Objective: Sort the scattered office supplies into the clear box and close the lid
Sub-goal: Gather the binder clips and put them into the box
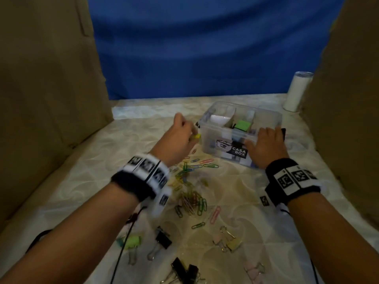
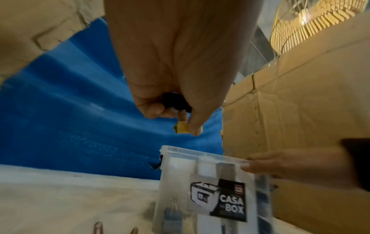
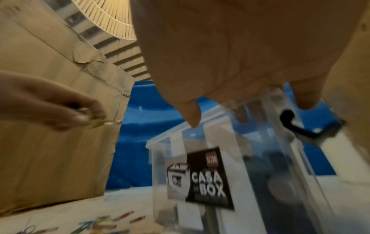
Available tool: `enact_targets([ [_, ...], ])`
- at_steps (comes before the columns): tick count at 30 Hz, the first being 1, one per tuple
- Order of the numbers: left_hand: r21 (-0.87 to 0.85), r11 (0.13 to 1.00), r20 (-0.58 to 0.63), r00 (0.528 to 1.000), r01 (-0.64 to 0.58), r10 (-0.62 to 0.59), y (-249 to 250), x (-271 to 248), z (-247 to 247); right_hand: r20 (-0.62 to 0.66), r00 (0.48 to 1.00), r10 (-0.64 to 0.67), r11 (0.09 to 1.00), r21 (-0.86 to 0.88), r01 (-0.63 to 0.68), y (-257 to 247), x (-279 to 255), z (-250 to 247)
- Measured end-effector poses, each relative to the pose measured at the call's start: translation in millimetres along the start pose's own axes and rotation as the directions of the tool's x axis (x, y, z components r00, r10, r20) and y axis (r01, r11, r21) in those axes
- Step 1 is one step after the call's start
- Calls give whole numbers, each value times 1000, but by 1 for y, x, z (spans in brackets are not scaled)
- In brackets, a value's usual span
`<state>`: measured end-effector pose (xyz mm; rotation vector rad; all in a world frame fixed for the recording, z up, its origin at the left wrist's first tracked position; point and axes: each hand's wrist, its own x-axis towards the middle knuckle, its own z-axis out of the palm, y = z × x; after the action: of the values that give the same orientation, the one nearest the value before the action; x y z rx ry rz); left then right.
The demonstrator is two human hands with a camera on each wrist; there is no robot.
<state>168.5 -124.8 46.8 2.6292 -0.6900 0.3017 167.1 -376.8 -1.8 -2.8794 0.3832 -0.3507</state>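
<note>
Both forearms bare, no sleeves seen. Left wrist (image 1: 141, 177): a band is worn, black at the elbow-side edge, white toward the hand, printed with black square fiducial-type markers; a further marker tab hangs beneath. Right wrist (image 1: 291, 181): black band carrying white panels with black square markers. A thin black cable (image 1: 125, 240) is seen trailing from under the left band.
</note>
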Motion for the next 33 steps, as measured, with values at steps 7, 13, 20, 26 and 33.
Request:
enact_targets([
  [7,181,978,67,991,103,-117,21,122,29,33,998,-44,995,-91,47,1,-4,-1],
  [13,266,959,245,956,94,-162,18,149,56,-7,997,-71,989,-131,70,1,-4,2],
  [20,108,994,154,988,4,-21,20,107,22,13,998,-60,994,-90,61,1,-6,-1],
  [26,79,995,170,984,-62,47,-8,13,-16,77,990,-116,993,38,113,-1,-29,-22],
  [33,17,1000,468,883,-22,11,-7,-93,-7,168,905,-391,907,236,348,-24,-115,-25],
])
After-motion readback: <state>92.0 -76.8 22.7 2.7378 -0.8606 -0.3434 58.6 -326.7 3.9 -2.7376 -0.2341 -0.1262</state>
